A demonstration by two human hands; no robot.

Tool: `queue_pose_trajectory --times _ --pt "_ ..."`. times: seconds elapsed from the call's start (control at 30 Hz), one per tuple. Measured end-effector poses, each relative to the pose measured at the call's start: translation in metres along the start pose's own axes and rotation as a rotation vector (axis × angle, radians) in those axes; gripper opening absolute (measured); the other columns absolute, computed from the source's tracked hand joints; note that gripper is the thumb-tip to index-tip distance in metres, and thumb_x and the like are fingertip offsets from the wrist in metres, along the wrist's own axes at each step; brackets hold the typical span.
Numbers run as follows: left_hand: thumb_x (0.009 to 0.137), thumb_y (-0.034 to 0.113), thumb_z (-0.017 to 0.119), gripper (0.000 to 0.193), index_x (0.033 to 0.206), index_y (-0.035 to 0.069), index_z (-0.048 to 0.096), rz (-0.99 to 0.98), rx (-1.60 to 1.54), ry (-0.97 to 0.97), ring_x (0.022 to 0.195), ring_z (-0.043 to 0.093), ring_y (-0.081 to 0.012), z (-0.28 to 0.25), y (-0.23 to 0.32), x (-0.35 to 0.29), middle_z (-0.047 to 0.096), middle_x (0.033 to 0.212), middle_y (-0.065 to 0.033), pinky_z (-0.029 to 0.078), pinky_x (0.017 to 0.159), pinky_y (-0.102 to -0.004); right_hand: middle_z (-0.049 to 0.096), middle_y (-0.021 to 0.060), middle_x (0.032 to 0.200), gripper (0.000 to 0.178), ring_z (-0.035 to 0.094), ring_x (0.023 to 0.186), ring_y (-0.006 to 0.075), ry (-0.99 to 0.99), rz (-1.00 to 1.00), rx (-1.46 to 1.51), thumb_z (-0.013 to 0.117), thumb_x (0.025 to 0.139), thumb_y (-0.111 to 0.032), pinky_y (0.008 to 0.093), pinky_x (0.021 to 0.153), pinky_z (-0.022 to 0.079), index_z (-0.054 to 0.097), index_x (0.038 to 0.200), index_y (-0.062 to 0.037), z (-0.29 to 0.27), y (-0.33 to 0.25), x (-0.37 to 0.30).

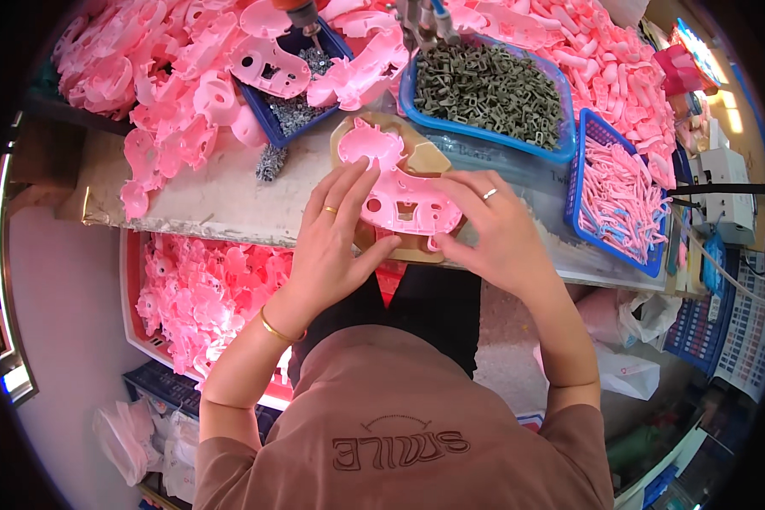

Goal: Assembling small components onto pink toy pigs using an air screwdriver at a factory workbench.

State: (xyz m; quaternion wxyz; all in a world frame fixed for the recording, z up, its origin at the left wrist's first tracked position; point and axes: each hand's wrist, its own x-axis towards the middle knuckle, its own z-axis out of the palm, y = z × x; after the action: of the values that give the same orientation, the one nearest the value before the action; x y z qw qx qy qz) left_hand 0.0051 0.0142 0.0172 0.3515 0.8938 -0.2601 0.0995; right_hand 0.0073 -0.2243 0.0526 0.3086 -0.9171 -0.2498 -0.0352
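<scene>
A pink moulded plastic shell point(412, 204) with several holes lies in a tan fixture point(427, 155) at the table's front edge. My left hand point(336, 225) grips the shell's left side, fingertips on its upper part and thumb near its lower edge. At the shell's right end, my right hand point(497, 229) holds it between fingers and thumb. The right thumb and fingertip sit close to a small pink piece point(434, 243) at the lower right edge; whether it is separate I cannot tell.
Behind the fixture are a dark blue tray point(266, 119) of screws, a hanging screwdriver point(304, 15) and a blue basin point(493, 146) of grey-green clips. Pink shells point(187, 68) heap up at left. A blue basket point(602, 241) of thin pink parts stands right; a crate point(133, 293) sits below.
</scene>
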Motion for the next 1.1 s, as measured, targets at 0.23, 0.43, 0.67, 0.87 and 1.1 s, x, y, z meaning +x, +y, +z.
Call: queue_pose_trajectory --times 0.23,0.43,0.67,0.87,1.1 --pt "0.076 0.028 0.079 0.078 0.142 0.006 0.045 0.02 0.0 -0.006 0.128 0.044 -0.0374 -0.005 -0.001 0.0 0.047 0.143 -0.0149 0.037 0.108 -0.0456 0.059 0.0136 0.12 0.058 0.056 0.11 0.0335 0.001 -0.027 -0.011 0.077 0.071 -0.013 0.0423 0.093 0.048 0.058 0.125 -0.0046 -0.008 -0.001 0.006" --pt "0.074 0.026 0.081 0.077 0.14 0.005 0.047 0.005 0.027 0.001 0.132 0.041 -0.0366 0.003 -0.002 0.004 0.047 0.145 -0.0143 0.036 0.108 -0.045 0.058 0.0138 0.122 0.058 0.057 0.109 0.0331 -0.014 -0.036 -0.051 0.078 0.073 -0.015 0.042 0.093 0.048 0.057 0.126 -0.003 -0.005 0.004 0.004" --pt "0.079 0.03 0.075 0.064 0.134 0.006 0.052 0.015 0.158 -0.066 0.126 0.044 -0.037 0.004 0.001 0.013 0.049 0.14 -0.0146 0.037 0.105 -0.0466 0.058 0.0129 0.112 0.056 0.058 0.103 0.0316 0.03 0.014 -0.08 0.08 0.074 -0.02 0.0394 0.088 0.05 0.06 0.124 -0.0018 0.005 0.009 0.0" --pt "0.079 0.025 0.073 0.06 0.134 0.007 0.054 -0.019 0.123 -0.086 0.127 0.045 -0.0364 0.001 0.003 0.014 0.05 0.14 -0.0136 0.035 0.107 -0.0462 0.06 0.0061 0.105 0.057 0.057 0.096 0.0256 0.047 -0.031 -0.311 0.079 0.075 -0.028 0.0391 0.084 0.044 0.062 0.125 -0.0067 0.005 0.002 -0.002" --pt "0.079 0.027 0.072 0.058 0.131 0.005 0.056 -0.004 0.187 -0.071 0.126 0.045 -0.0365 0.001 0.004 0.016 0.05 0.139 -0.0133 0.037 0.106 -0.047 0.06 0.0027 0.103 0.057 0.056 0.096 0.0221 0.08 0.023 -0.312 0.076 0.077 -0.031 0.0384 0.077 0.04 0.061 0.127 -0.0087 0.012 0.001 -0.007"
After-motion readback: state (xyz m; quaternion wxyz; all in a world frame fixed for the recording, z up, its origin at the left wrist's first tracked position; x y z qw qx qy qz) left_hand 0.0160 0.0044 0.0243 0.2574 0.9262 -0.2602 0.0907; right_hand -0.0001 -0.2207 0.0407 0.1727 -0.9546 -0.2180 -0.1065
